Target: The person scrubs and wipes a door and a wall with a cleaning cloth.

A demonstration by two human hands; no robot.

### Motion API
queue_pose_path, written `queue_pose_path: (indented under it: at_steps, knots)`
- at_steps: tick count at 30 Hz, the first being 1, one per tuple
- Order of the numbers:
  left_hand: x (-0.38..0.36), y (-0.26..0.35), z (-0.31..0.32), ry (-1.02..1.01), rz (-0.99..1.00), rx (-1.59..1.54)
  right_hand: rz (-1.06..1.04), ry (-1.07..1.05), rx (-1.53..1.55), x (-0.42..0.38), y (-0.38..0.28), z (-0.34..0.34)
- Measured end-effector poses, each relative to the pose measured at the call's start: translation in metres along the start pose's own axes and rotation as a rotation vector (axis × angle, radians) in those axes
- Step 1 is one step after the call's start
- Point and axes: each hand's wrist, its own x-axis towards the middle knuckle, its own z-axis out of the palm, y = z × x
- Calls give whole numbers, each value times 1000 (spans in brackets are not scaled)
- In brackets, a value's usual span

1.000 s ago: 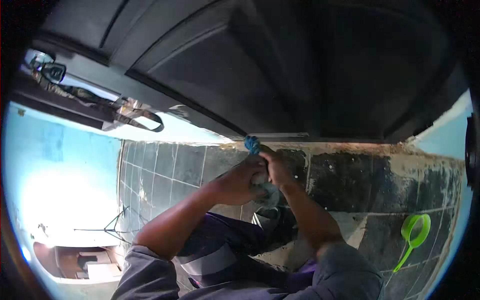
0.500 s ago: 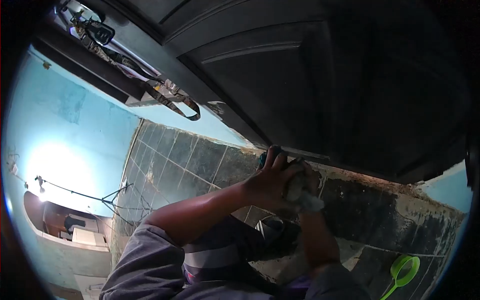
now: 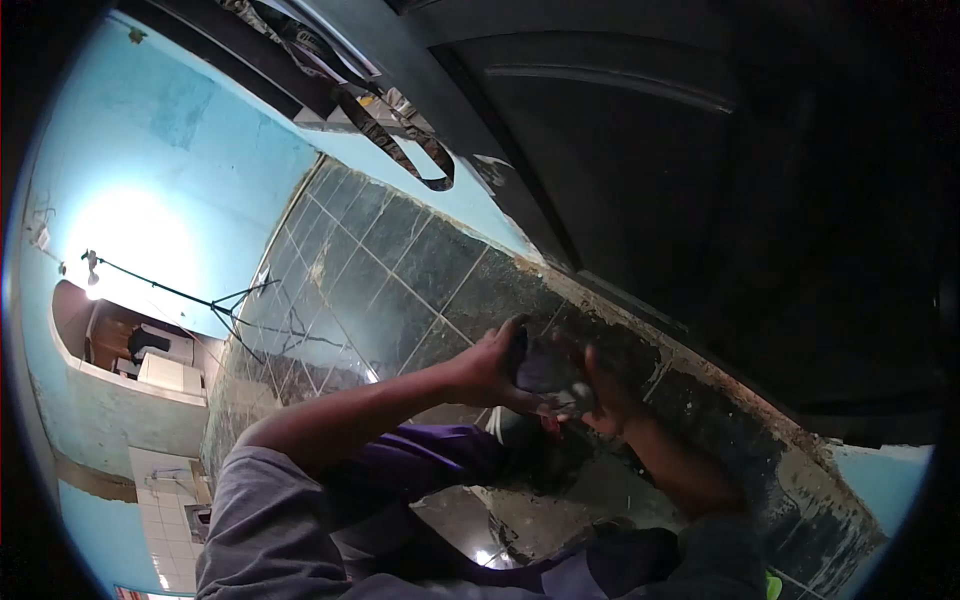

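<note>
A crumpled grey item (image 3: pixel 548 372), perhaps a cloth, is between my two hands above the dark tiled floor. My left hand (image 3: pixel 492 362) is wrapped against its left side, thumb and fingers curved around it. On its right side, my right hand (image 3: pixel 608 398) presses with the fingers bent. Both hands are close together, a little below the bottom edge of the dark panelled door (image 3: pixel 620 180). A shoe (image 3: pixel 515 428) shows under the forearms.
Dark floor tiles (image 3: pixel 400 250) spread leftward to a black tripod stand (image 3: pixel 215 302) by the blue wall (image 3: pixel 200 130). A patterned strap (image 3: pixel 380 135) hangs at the upper left. A bright green object (image 3: pixel 773 585) shows at the bottom edge.
Both hands have come away from the door's bottom edge with the grey item between them. The view has shifted, and the green object is mostly out of frame.
</note>
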Motion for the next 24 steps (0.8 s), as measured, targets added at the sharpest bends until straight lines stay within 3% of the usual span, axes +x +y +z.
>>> queue_pose_path:
  at_steps: [2,3,5,6,8,10,12,13,15,16,19,21,22,24]
  knots:
    - [11,6,5,-68,25,-266,182,101,-322,-12,-12,3]
    - [13,11,10,-111,32,-403,282,179,-650,-18,-8,-5]
    - [26,29,11,-160,10,-455,42,286,-1223,-38,7,-29]
    - [36,36,5,-172,23,-476,-328,303,-1464,-49,13,-49]
    - [48,38,-6,-173,48,-590,-639,324,-2159,-78,7,-95]
    - [62,32,-16,-193,70,-672,-483,637,-1786,-100,-13,-109]
    - [71,18,-20,-238,72,-730,-400,779,-1807,-137,-34,-100]
    - [72,17,-24,-307,130,-810,-417,784,-2021,-149,-47,-87]
    - [74,17,-25,-459,234,-976,-573,1028,-1377,-168,-53,-74]
    - [71,18,-25,-311,302,-865,-640,1107,-1054,-173,-56,-66]
    - [60,30,-25,5,524,-752,-721,1238,-930,-183,-68,-21]
    - [67,42,-27,9,725,-950,-690,1286,-1040,-200,-78,-12]
    - [79,47,-19,30,819,-1264,-680,1311,-1093,-208,-86,-6]
    - [88,63,-28,338,873,-1408,-829,1254,-996,-206,-94,31]
